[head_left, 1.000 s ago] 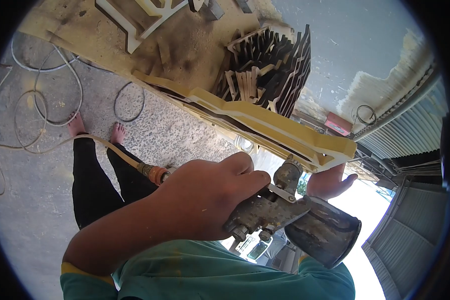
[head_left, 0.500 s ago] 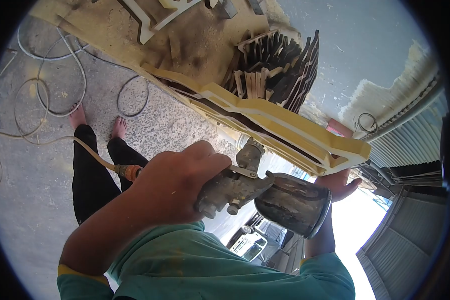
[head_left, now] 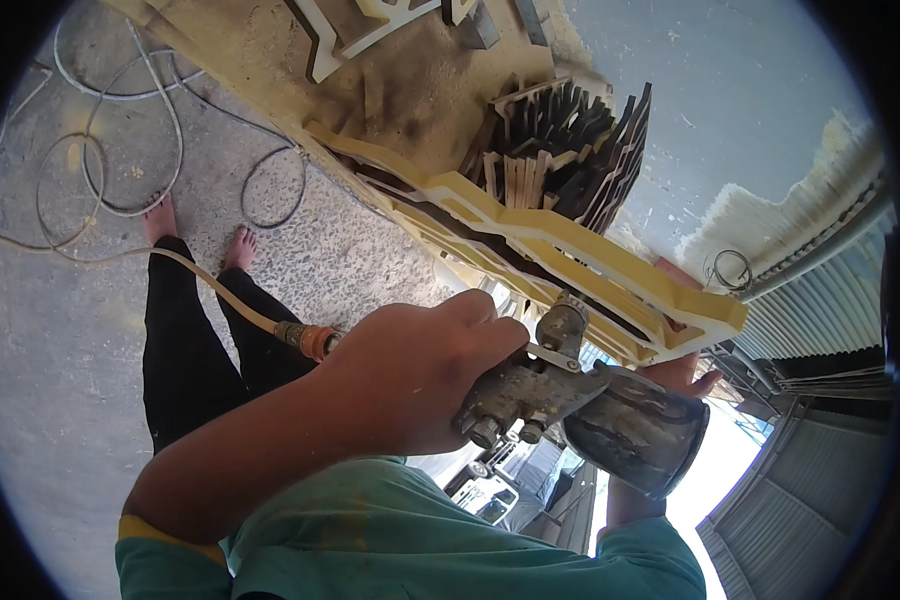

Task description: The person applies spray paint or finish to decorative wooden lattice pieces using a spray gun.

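Observation:
My left hand [head_left: 420, 370] grips a stained metal spray gun [head_left: 520, 395] by its handle, fingers at the trigger. The gun's dark paint cup [head_left: 638, 430] sticks out to the right. Its nozzle [head_left: 567, 312] points up the view at the underside of a long yellow frame [head_left: 580, 255] with a zigzag outline and white edges. My right hand [head_left: 678, 372] is at the frame's right end, thumb sticking out; reddish skin shows above the frame, and the frame hides the other fingers. A tan hose [head_left: 235, 290] runs from the gun's handle.
Dark and pale slats [head_left: 570, 150] stand bundled behind the frame on a stained board [head_left: 410, 95]. More white-edged pieces [head_left: 360, 30] lie at the top. Hose loops [head_left: 110, 130] lie on the floor near my bare feet [head_left: 240, 250]. A wall [head_left: 730, 110] rises at the right; a white vehicle [head_left: 485, 497] shows below.
My left hand and the spray gun have moved right along the frame, the hose following. The view has shifted slightly. My right hand stays at the frame's end.

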A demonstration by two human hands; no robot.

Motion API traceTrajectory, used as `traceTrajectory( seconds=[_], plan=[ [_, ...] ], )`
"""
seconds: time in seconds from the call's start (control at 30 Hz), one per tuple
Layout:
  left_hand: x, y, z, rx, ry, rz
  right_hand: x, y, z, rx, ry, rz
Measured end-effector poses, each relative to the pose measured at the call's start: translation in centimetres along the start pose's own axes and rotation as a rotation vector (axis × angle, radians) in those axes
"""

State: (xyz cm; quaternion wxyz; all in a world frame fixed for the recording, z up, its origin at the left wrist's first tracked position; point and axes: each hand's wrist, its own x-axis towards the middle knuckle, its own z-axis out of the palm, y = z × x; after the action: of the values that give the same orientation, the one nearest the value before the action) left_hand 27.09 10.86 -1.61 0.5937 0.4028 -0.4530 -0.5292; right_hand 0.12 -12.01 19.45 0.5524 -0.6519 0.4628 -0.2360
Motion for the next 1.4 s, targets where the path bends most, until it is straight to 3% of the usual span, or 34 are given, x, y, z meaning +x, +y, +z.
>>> traceTrajectory(
  seconds=[0.13, 0.17, 0.27, 0.5, 0.63, 0.73, 0.83, 1.07, 1.27, 1.4],
  plan=[
    [-0.9, -1.5, -0.2, 0.042, 0.021, -0.052, -1.2, -0.4, 1.8, -0.086, 0.232, 0.017],
    [-1.2, -2.0, -0.2, 0.042, 0.028, -0.053, -1.3, -0.4, 0.8, -0.051, 0.105, 0.014],
    [-2.0, -3.5, -0.1, 0.052, 0.058, -0.060, -0.8, 0.2, 4.1, -0.197, 0.329, -0.099],
    [-3.3, -4.9, -0.3, 0.103, 0.119, -0.102, -0.4, 0.8, 5.8, -0.245, 0.459, -0.185],
    [-2.8, -4.2, 0.1, 0.070, 0.069, -0.091, -0.7, 0.3, 3.6, -0.147, 0.371, -0.125],
    [-2.1, -3.6, 0.2, 0.061, 0.026, -0.119, -0.2, -0.6, 1.3, 0.192, -0.309, 0.029],
    [-2.1, -4.4, 0.4, 0.110, 0.066, -0.126, -0.5, 0.1, 3.1, -0.177, 0.442, -0.146],
    [-3.6, -7.0, -0.4, 0.152, 0.168, -0.167, -0.2, 0.1, 3.3, -0.129, 0.366, -0.191],
    [-4.3, -8.3, -0.4, 0.104, 0.208, -0.195, 0.1, -0.1, 3.3, -0.122, 0.547, -0.192],
    [-3.8, -8.6, 0.0, 0.010, 0.199, -0.152, -0.1, -0.2, 2.4, -0.137, 0.275, -0.206]
  ],
)
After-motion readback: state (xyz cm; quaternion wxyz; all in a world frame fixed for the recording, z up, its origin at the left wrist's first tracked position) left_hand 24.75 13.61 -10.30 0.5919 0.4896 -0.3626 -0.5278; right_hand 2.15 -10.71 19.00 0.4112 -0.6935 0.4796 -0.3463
